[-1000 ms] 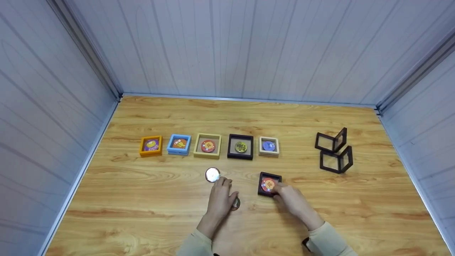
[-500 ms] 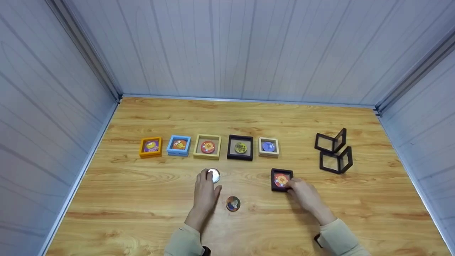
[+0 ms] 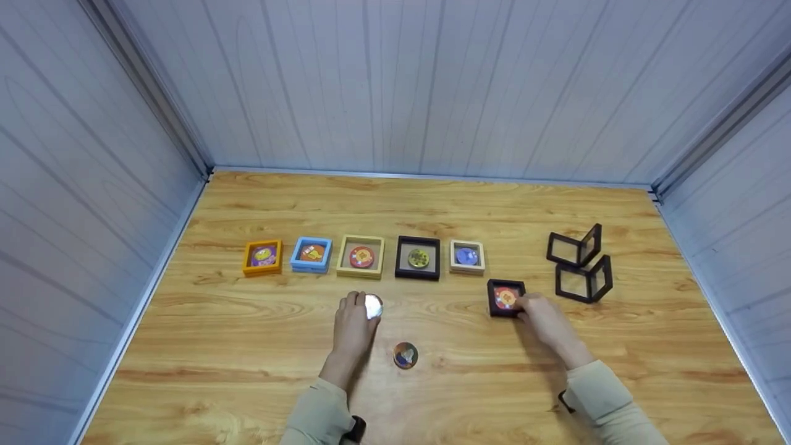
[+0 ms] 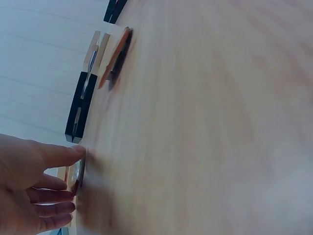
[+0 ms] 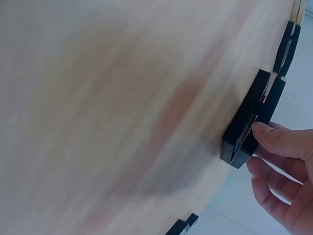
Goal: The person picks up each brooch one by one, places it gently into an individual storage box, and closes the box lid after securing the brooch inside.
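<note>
In the head view my right hand (image 3: 549, 322) pinches the right edge of a small black display frame (image 3: 492, 300) with a red and gold round badge (image 3: 507, 298) inside. The right wrist view has the thumb on the face of this frame (image 5: 244, 117), the other fingers behind it. My left hand (image 3: 352, 327) holds a shiny silvery round badge (image 3: 373, 306) by its edge, between thumb and fingers. Seen from the left wrist, that badge (image 4: 77, 169) is nearly edge-on and partly hidden by the fingers. A darker round badge (image 3: 405, 355) lies on the table nearby.
A row of closed frames lies behind: orange (image 3: 246, 262), blue (image 3: 295, 262), yellow (image 3: 341, 264), black (image 3: 401, 269) and cream (image 3: 454, 262), each with a round badge. Two black frames (image 3: 575, 264) stand unfolded at right. Panel walls (image 3: 395, 93) enclose the table.
My right hand has slid the black frame to the right and away from me. My left hand has moved left from near the darker badge and brought its thumb and fingers around the silvery one.
</note>
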A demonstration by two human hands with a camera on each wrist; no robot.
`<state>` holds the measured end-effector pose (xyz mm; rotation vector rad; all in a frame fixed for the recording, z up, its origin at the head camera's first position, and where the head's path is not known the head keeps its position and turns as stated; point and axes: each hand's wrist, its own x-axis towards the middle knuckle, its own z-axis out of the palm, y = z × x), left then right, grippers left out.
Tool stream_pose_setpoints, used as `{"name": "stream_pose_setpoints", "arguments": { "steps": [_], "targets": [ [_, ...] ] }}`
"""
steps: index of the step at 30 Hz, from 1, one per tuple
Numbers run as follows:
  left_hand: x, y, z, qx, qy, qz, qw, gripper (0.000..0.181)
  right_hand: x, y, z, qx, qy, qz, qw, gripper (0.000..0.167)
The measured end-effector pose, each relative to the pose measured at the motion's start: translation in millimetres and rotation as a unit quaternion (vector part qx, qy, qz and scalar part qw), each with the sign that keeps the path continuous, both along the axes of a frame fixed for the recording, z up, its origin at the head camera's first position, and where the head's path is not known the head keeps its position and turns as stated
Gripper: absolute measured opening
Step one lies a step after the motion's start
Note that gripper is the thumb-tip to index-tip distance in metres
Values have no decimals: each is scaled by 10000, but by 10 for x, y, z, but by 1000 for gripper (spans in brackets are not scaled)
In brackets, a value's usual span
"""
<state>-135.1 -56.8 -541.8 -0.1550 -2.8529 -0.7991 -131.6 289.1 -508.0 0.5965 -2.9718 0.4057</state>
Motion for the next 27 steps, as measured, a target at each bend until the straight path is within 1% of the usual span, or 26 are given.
{"name": "stream_pose_setpoints", "arguments": {
  "steps": [3,6,8,11,15,17,18,21,24,25,27],
  "targets": [
    [-18,3,36,-83,-140,-48,9999,45,-76,54,3,43,23,19,10000,11],
    [-27,7,57,-82,-166,-91,9998,42,-149,93,12,112,-3,-64,9999,11],
    [-30,4,59,-117,-51,-138,9998,39,-198,117,21,195,13,-130,9997,11],
    [-30,-1,39,-86,127,-180,9997,34,-267,151,36,304,-79,-252,9992,10],
    [-27,-3,26,-11,181,-212,9996,32,-356,186,50,390,-244,-327,9984,9],
    [-25,-4,42,-16,156,-249,9996,33,-396,194,51,387,-273,-345,9983,9],
    [-28,-6,36,-50,254,-271,9993,34,-417,195,52,405,-268,-344,9982,9],
    [-39,-9,53,2,140,-309,9994,34,-474,192,54,426,-266,-327,9982,10],
    [-51,-8,49,48,11,-295,9996,35,-524,193,55,429,-279,-320,9982,10],
    [-52,-5,56,56,-137,-277,9995,35,-539,194,55,422,-293,-319,9982,9],
    [-53,-3,54,-60,-158,-261,9995,36,-568,195,55,431,-315,-327,9980,8]
  ]
}}
